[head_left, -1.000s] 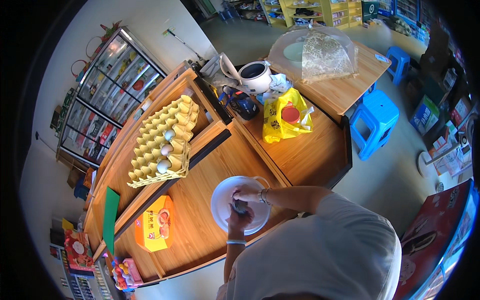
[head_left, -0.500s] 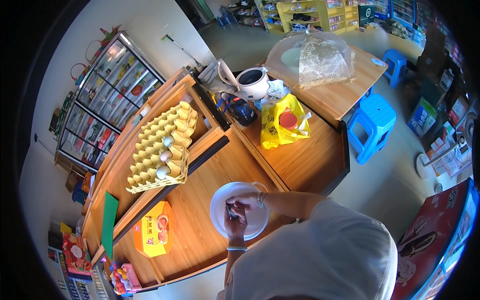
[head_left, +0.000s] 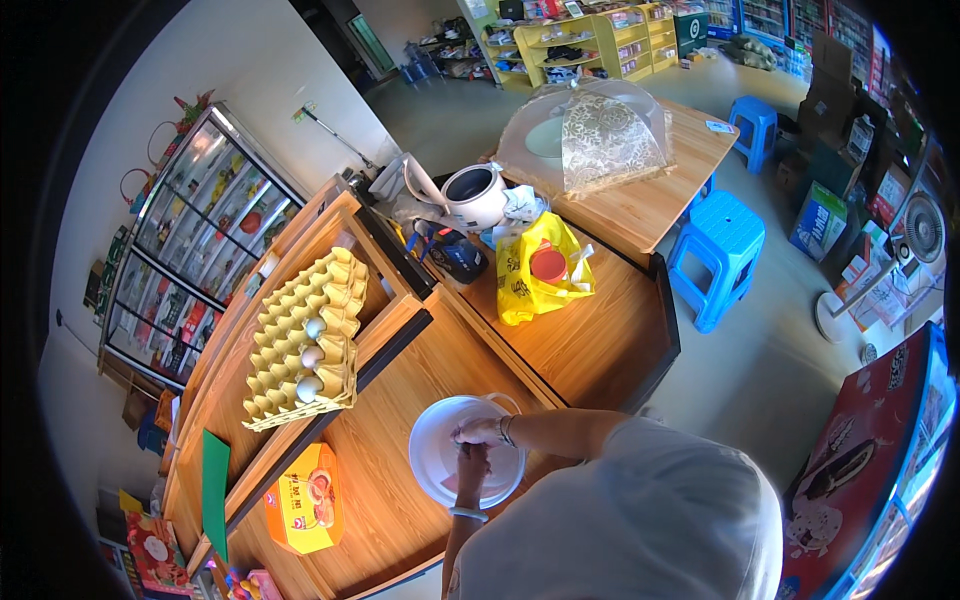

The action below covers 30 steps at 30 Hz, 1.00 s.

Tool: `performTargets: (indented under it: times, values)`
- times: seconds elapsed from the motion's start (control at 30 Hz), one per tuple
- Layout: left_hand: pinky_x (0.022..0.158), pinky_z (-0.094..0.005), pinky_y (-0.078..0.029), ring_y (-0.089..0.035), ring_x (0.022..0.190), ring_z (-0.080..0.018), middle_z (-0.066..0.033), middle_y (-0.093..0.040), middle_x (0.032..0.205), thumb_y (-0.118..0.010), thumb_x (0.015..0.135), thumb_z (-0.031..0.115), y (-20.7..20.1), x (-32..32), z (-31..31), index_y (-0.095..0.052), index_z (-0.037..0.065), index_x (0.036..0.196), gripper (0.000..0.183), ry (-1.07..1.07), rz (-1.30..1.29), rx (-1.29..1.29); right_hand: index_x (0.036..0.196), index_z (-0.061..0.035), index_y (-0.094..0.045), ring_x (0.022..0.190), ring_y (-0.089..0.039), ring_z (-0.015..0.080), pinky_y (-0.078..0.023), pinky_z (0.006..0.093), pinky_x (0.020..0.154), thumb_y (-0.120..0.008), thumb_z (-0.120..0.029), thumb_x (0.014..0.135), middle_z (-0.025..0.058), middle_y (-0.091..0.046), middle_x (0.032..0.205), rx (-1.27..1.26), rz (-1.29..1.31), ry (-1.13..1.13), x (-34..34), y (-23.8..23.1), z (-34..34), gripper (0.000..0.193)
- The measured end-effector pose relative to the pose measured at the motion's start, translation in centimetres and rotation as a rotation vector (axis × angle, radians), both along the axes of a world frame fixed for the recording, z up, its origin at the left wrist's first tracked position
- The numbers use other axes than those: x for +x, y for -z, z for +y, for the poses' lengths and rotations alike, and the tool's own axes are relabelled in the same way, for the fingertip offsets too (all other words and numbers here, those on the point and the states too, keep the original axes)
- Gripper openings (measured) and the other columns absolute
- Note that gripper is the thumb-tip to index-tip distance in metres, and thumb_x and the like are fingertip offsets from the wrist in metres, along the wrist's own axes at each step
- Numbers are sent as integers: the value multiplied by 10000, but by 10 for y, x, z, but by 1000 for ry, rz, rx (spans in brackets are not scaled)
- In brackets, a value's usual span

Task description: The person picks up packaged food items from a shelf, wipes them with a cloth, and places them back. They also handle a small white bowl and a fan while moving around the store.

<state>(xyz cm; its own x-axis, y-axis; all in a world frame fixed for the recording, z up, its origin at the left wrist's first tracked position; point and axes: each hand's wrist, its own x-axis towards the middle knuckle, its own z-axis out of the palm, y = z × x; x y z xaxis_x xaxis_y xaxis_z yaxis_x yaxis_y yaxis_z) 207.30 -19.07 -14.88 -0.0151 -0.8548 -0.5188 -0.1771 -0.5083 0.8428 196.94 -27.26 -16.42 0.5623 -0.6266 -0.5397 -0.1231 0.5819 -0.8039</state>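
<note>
My left hand (head_left: 472, 468) and my right hand (head_left: 482, 432) are together over a white round tub (head_left: 430, 474), which stands on the wooden counter. Both sets of fingers are closed and meet at one spot. Whatever lies between them is too small and covered to name. A pale bracelet circles my left wrist, another band my right. Up and left of the tub, yellow egg trays (head_left: 285, 345) rest on the raised shelf. Several of their cups are vacant, and a bluish egg (head_left: 309, 389), a pinkish egg (head_left: 312, 356) and another pale egg (head_left: 315, 328) sit in a row.
An orange-yellow box (head_left: 306, 500) lies left of the tub, beside a green board (head_left: 215, 495). Beyond stand a yellow plastic bag (head_left: 520, 285), a white pot (head_left: 474, 200) and a mesh food cover (head_left: 590, 140) on a table. Blue stools (head_left: 718, 255) stand on the floor at right.
The whole view has shifted, with the counter things now lower and further left. My hands remain together over the tub; the dark thing glimpsed between them earlier is now mostly covered.
</note>
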Motion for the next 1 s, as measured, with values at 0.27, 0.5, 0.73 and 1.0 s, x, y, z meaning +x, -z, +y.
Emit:
performTargets:
  times: [0.27,0.5,0.73,1.0]
  values:
    - [475,-265,-441,-527,565,-88,-19,-613,725,-495,1033,385,-5,-9,7,-613,103,926,323,-128,-38,58,1162,-56,-612,971,-613,210,-516,411,811,-572,-289,1000,93,-662,1034,-325,171,-24,-9,-7,5,287]
    - [436,-196,-348,-396,477,-69,17,-505,702,-476,1031,466,-22,28,12,-583,118,865,401,-347,1025,457,1270,-36,-561,1088,-615,319,-475,430,937,-483,-416,1032,165,-640,1180,-747,93,-43,-14,-28,27,455]
    - [419,-199,-289,-359,462,-57,44,-410,594,-451,1007,410,-38,38,20,-565,121,796,375,-118,1440,611,1208,-122,-578,1072,-611,330,-467,459,900,-524,-485,995,116,-625,1192,-1226,204,-317,-43,-83,40,424]
    - [373,-218,-197,-269,396,-61,74,-282,502,-368,1051,485,-48,22,11,-460,181,709,467,-207,687,310,993,-105,-581,788,-664,377,-490,489,742,-501,-576,978,162,-677,818,-1152,322,-139,-38,-80,42,478]
